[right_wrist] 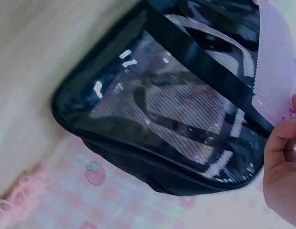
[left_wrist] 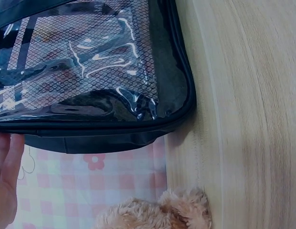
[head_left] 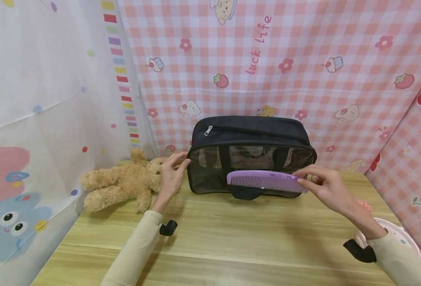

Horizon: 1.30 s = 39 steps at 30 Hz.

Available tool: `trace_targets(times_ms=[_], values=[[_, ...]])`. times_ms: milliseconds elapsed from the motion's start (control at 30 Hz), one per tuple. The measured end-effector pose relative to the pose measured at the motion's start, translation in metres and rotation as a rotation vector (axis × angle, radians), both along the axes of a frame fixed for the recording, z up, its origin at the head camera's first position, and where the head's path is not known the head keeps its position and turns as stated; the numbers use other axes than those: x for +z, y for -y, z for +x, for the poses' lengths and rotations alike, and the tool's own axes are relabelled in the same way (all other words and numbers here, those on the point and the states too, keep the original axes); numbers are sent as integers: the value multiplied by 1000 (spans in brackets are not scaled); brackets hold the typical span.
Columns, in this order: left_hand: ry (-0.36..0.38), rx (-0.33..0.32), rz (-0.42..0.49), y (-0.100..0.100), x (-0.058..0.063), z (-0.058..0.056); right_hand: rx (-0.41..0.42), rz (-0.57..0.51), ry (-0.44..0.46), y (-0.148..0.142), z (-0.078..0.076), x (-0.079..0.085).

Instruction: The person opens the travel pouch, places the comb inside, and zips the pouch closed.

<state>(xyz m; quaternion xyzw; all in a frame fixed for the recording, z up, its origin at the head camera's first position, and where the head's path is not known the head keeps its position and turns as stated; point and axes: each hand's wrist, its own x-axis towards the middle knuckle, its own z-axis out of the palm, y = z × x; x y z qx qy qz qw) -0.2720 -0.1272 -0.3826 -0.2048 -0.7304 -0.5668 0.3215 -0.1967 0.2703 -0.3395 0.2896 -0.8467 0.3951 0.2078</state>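
Note:
A black toiletry bag (head_left: 249,131) with clear panels, dark straps and a top zipper stands upright on the table. My left hand (head_left: 172,174) touches its left side, fingers (left_wrist: 13,155) fairly straight. A purple comb (head_left: 264,180), teeth down, is held level in front of the bag; its right end is pinched between the thumb and fingers of my right hand (head_left: 324,188). In the right wrist view the comb (right_wrist: 276,57) covers part of the bag's clear front. Mesh shows through the panel (left_wrist: 90,52); whether anything lies inside, I cannot tell.
A tan teddy bear (head_left: 124,182) lies left of the bag, beside my left hand. At the right, a pale round item (head_left: 392,230) is partly covered by my right forearm, with a pink fluffy thing (head_left: 364,205) behind it. Patterned cloths (head_left: 253,51) hang around the wooden table (head_left: 231,242).

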Motion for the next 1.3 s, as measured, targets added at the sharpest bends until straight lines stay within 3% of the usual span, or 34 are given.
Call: trace_targets(times_ms=[433, 700, 1067, 1300], values=[[-29, 3, -14, -1, -1, 0, 2, 35, -76, 6, 12, 52], [-26, 28, -32, -1, 1, 3, -75, 12, -103, -10, 0, 63], [-49, 32, -36, -1, 2, 2, -151, 4, -142, -17, 2, 83], [-36, 30, -44, -1, 3, 4, -219, -37, -96, -19, 5, 100]])
